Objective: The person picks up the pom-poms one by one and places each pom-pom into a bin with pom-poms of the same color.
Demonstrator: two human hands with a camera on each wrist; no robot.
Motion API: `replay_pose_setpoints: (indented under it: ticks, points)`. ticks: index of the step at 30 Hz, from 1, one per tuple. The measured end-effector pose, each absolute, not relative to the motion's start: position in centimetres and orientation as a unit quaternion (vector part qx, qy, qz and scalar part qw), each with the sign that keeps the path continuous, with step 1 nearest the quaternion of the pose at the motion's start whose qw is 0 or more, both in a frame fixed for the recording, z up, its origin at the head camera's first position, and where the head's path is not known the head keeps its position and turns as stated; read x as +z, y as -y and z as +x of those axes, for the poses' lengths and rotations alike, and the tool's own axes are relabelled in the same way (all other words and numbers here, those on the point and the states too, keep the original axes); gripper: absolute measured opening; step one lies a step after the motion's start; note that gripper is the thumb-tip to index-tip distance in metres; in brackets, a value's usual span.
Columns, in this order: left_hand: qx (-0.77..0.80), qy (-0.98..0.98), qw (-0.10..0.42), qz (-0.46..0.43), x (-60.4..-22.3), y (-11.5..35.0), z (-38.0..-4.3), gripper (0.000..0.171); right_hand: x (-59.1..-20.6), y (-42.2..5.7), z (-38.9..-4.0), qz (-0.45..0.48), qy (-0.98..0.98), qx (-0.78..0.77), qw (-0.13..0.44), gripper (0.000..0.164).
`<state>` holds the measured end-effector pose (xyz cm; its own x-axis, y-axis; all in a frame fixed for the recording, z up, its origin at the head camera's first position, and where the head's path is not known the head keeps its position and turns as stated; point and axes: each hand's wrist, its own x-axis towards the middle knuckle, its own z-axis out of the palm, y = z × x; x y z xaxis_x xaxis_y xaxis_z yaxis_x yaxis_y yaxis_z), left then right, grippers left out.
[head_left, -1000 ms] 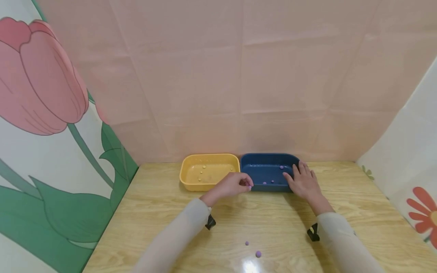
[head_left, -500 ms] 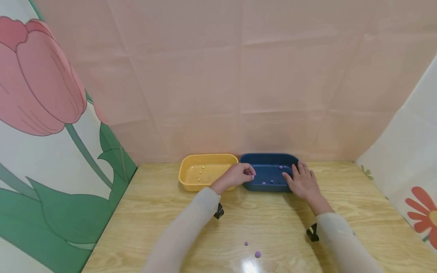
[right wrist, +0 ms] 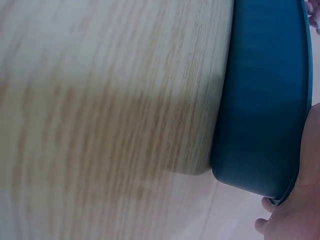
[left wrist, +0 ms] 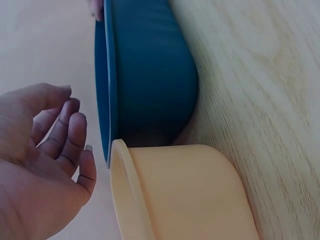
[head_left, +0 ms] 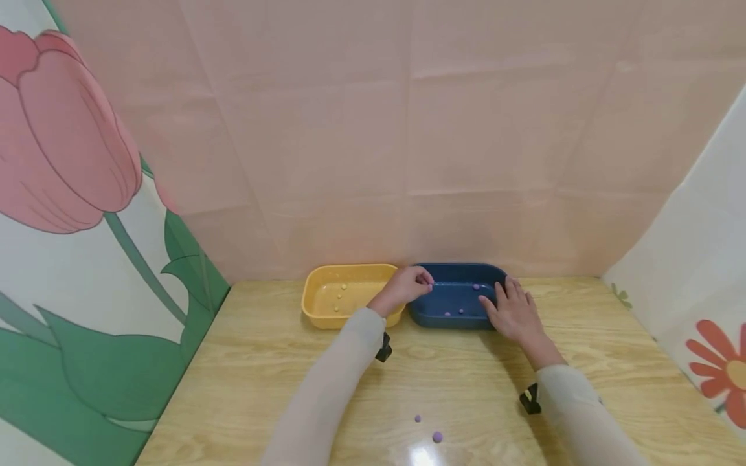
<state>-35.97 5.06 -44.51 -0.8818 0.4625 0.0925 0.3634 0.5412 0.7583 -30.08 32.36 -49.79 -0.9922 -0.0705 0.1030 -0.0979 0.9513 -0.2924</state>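
Note:
My left hand (head_left: pixel 406 285) is over the left end of the blue tray (head_left: pixel 451 321), pinching a small purple ball (head_left: pixel 430 287) between thumb and fingertips. The left wrist view has this hand (left wrist: pixel 45 155) beside the tray rims, its ball hidden there. My right hand (head_left: pixel 517 312) rests on the blue tray's right end, fingers extended over the rim and thumb toward the inside. In the right wrist view this hand (right wrist: pixel 300 210) touches the tray's corner. Several purple balls lie in the blue tray, one of them a ball (head_left: pixel 476 287) near the back.
Left of the blue tray and close against it stands a yellow tray (head_left: pixel 326 321) with several small yellow balls (head_left: pixel 344 286) inside. Two purple balls, a smaller one (head_left: pixel 418 419) and a larger one (head_left: pixel 438 437), lie on the wooden table (head_left: pixel 256 388) near the front. A pink cloth (head_left: pixel 326 162) hangs behind.
My left hand has moved up and away from me, from the blue tray's front edge to over its left end, still pinching the ball. The right hand has stayed on the rim.

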Motion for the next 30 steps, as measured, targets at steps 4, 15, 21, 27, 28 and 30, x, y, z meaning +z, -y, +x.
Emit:
replay_pose_setpoints:
  ticks: [4,15,21,27,28,30]
  points:
    - [0.405,-0.882,0.042,0.237,-44.43,-5.22,-36.24,0.009,-49.98,-32.44,-30.07,0.042,0.986,0.154,0.052,0.084]
    - [0.382,-0.897,0.047,0.219,-44.69,-5.2,-36.74,0.02,-49.96,-32.51,-30.06,0.041,0.985,0.156,0.053,0.084]
    - [0.381,-0.897,0.042,0.22,-44.69,-5.0,-36.87,0.022,-49.69,-32.35,-29.99,0.042,0.987,0.148,0.051,0.081]
    - [0.387,-0.893,0.048,0.223,-44.69,-4.6,-36.53,0.02,-49.67,-32.23,-29.96,0.041,0.987,0.147,0.048,0.081]
    - [0.391,-0.891,0.052,0.223,-44.64,-4.51,-36.41,0.02,-49.64,-32.22,-29.94,0.041,0.987,0.146,0.047,0.081]
    - [0.396,-0.888,0.057,0.227,-44.55,-4.35,-36.21,0.021,-49.6,-32.22,-29.91,0.04,0.987,0.147,0.047,0.081]
